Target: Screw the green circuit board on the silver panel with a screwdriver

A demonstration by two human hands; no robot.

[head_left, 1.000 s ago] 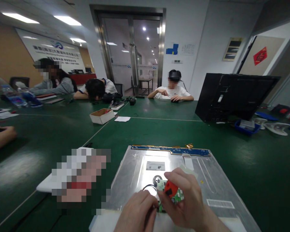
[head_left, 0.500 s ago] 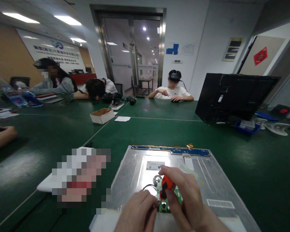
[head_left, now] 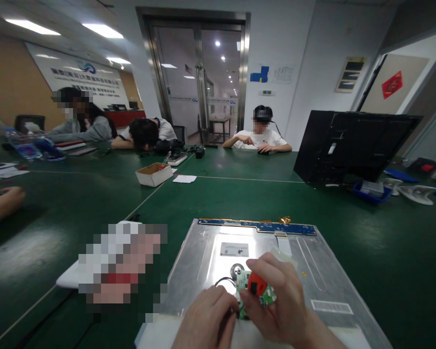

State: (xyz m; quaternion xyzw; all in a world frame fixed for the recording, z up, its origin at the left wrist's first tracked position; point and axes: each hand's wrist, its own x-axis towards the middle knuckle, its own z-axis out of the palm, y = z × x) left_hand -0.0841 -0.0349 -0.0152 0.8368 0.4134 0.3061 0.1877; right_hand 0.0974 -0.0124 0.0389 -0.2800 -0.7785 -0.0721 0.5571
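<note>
- As the right hand pinches an orange-and-black handle between thumb and fingers, the handle sits over a green circuit board; its far end is hidden.
- Fingers curled and drawn close together, the left hand rests at the board's left edge beside a black cable; whether it grips anything cannot be told, its fingertips partly covered.
- Beneath both hands, the circuit board lies on the near half of a silvery metal panel, next to a round metal disc.
- Elsewhere on the panel, a barcode label lies right of the right hand, and a blue circuit strip lines the far edge.
- Left of the panel, a white object, blurred in part, lies on the green table.
- Farther out, an open white box stands near a slip of paper; at right, a large black monitor rises beside a blue tray.
- Across the table, a person in a white shirt sits near glass doors.
</note>
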